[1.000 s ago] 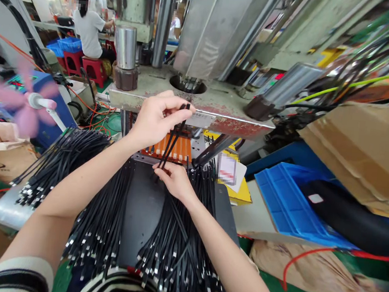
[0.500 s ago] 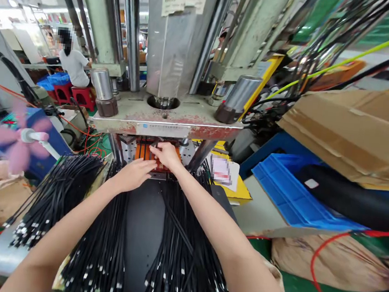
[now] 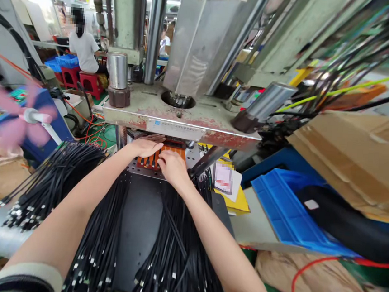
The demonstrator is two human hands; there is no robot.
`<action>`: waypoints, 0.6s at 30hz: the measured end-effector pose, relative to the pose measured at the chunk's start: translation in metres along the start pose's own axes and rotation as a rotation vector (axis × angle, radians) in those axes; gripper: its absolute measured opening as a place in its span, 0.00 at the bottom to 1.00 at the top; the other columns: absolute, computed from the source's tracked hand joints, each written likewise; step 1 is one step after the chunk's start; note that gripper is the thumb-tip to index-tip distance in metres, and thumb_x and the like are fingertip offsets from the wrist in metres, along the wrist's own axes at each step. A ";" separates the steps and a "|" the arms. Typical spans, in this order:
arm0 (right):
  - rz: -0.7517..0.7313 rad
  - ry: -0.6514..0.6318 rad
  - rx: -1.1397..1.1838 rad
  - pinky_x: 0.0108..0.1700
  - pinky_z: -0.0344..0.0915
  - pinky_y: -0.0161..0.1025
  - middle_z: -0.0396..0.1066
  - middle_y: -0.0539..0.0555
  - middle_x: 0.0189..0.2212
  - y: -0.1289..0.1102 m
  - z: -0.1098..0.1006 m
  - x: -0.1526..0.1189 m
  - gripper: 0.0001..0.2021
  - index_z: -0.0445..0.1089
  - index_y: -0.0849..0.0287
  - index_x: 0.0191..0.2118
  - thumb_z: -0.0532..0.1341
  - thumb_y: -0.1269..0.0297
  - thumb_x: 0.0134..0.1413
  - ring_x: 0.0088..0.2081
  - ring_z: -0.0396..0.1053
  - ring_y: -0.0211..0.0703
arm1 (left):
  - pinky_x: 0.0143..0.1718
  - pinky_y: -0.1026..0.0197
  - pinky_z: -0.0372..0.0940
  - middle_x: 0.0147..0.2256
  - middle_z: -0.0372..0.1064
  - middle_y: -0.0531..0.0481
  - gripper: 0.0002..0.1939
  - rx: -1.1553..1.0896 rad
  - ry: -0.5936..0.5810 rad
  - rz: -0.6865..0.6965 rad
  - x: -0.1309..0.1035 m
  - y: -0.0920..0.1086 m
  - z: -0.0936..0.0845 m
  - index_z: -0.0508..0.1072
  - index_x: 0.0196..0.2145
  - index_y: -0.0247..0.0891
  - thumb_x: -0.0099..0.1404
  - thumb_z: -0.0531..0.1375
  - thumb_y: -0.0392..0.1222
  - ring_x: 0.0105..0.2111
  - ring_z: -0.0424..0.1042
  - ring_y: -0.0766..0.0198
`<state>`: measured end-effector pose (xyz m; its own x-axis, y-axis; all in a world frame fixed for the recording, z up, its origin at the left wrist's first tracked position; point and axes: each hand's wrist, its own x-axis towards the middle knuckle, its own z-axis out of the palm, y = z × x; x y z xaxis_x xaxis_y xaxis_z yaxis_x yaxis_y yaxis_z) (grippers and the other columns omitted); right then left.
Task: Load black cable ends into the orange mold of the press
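Under the press plate [image 3: 179, 117] lies an orange mould block [image 3: 180, 153] with slots. Several black cable ends [image 3: 148, 162] sit in its slots. My left hand [image 3: 145, 147] reaches over the block's left rear part, its fingers stretched out flat. At the block's front middle, my right hand [image 3: 173, 166] has thumb and fingers curled together, close to a slot. Whatever lies between those fingertips is too small to make out. Two bundles of black cables [image 3: 100, 228] with pale metal plugs hang below the block, left and right of a dark board [image 3: 138, 218].
Another cable bundle [image 3: 51, 179] lies at the left, near a spinning pink fan [image 3: 30, 115]. Steel posts [image 3: 210, 161] flank the mould. On the right are a blue crate [image 3: 271, 202], a cardboard box [image 3: 353, 160] and a red hose [image 3: 309, 269]. A seated person [image 3: 83, 47] works farther back.
My left hand has moved from the block's front left to its rear, fingers extended. The right hand has come lower, nearer the block's front. The view has shifted slightly.
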<state>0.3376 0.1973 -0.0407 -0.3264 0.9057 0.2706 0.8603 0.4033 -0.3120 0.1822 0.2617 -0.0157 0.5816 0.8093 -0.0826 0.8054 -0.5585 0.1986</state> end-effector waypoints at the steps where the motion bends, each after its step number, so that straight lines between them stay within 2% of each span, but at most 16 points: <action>1: -0.025 -0.027 -0.030 0.56 0.62 0.45 0.73 0.62 0.50 0.000 0.002 -0.003 0.12 0.75 0.63 0.45 0.55 0.71 0.63 0.52 0.69 0.52 | 0.67 0.54 0.48 0.66 0.54 0.43 0.28 -0.018 0.013 -0.029 0.010 0.001 -0.002 0.58 0.67 0.36 0.76 0.39 0.47 0.67 0.53 0.59; 4: -0.037 -0.058 -0.076 0.59 0.60 0.51 0.67 0.64 0.58 0.001 0.005 -0.003 0.17 0.70 0.64 0.55 0.54 0.69 0.65 0.58 0.64 0.56 | 0.65 0.54 0.52 0.64 0.58 0.41 0.25 -0.050 0.058 -0.075 0.029 0.008 -0.007 0.61 0.64 0.35 0.75 0.41 0.45 0.64 0.58 0.57; 7: -0.075 -0.038 -0.047 0.60 0.59 0.52 0.66 0.65 0.58 0.007 0.004 -0.011 0.18 0.68 0.65 0.57 0.53 0.70 0.64 0.59 0.63 0.56 | 0.64 0.52 0.53 0.62 0.61 0.40 0.25 -0.059 0.070 -0.105 0.023 0.010 -0.002 0.61 0.63 0.35 0.76 0.41 0.44 0.62 0.61 0.56; 8: -0.089 0.011 -0.028 0.60 0.59 0.51 0.67 0.66 0.57 0.009 0.003 -0.020 0.18 0.69 0.66 0.56 0.53 0.70 0.64 0.58 0.64 0.55 | 0.63 0.52 0.54 0.61 0.62 0.39 0.24 -0.060 0.096 -0.111 0.013 0.010 0.002 0.61 0.63 0.35 0.76 0.41 0.44 0.61 0.62 0.55; 10: -0.064 0.173 -0.018 0.60 0.60 0.50 0.70 0.67 0.53 0.017 0.000 -0.048 0.17 0.71 0.66 0.53 0.52 0.67 0.66 0.56 0.66 0.55 | 0.62 0.53 0.55 0.59 0.64 0.38 0.24 -0.058 0.228 -0.113 -0.019 0.009 0.016 0.60 0.62 0.32 0.75 0.41 0.42 0.59 0.63 0.56; 12: 0.071 0.314 -0.072 0.56 0.62 0.52 0.71 0.68 0.50 0.025 -0.003 -0.080 0.18 0.71 0.67 0.52 0.53 0.61 0.66 0.53 0.67 0.58 | 0.59 0.54 0.58 0.54 0.67 0.37 0.21 -0.028 0.382 -0.149 -0.061 0.010 0.032 0.64 0.58 0.30 0.74 0.42 0.38 0.55 0.65 0.56; 13: 0.167 0.319 -0.107 0.53 0.64 0.53 0.71 0.69 0.48 0.029 -0.004 -0.094 0.19 0.71 0.67 0.52 0.55 0.58 0.65 0.51 0.68 0.60 | 0.57 0.54 0.60 0.52 0.68 0.37 0.20 0.008 0.419 -0.187 -0.082 0.012 0.041 0.68 0.54 0.30 0.74 0.43 0.38 0.53 0.66 0.55; 14: 0.260 0.260 -0.138 0.49 0.66 0.53 0.72 0.69 0.46 0.033 -0.005 -0.105 0.20 0.72 0.66 0.51 0.57 0.56 0.64 0.48 0.70 0.61 | 0.55 0.52 0.61 0.49 0.68 0.36 0.18 0.057 0.406 -0.232 -0.101 0.015 0.049 0.71 0.50 0.30 0.73 0.46 0.40 0.52 0.66 0.52; 16: 0.387 -0.003 -0.170 0.42 0.68 0.49 0.74 0.65 0.40 0.037 -0.006 -0.118 0.16 0.75 0.62 0.45 0.59 0.54 0.62 0.42 0.73 0.61 | 0.51 0.48 0.63 0.46 0.67 0.34 0.17 0.167 0.291 -0.311 -0.128 0.020 0.064 0.74 0.42 0.31 0.71 0.52 0.46 0.49 0.66 0.47; 18: 0.410 -0.249 -0.176 0.37 0.67 0.46 0.76 0.61 0.35 0.037 -0.009 -0.119 0.12 0.76 0.57 0.38 0.59 0.56 0.63 0.37 0.75 0.58 | 0.49 0.46 0.63 0.47 0.66 0.31 0.17 0.210 0.172 -0.354 -0.138 0.021 0.074 0.75 0.40 0.29 0.67 0.57 0.48 0.50 0.64 0.43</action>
<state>0.4121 0.1038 -0.0762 -0.0131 0.9972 -0.0736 0.9831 -0.0006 -0.1829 0.1273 0.1245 -0.0725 0.2528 0.9658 0.0578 0.9675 -0.2522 -0.0169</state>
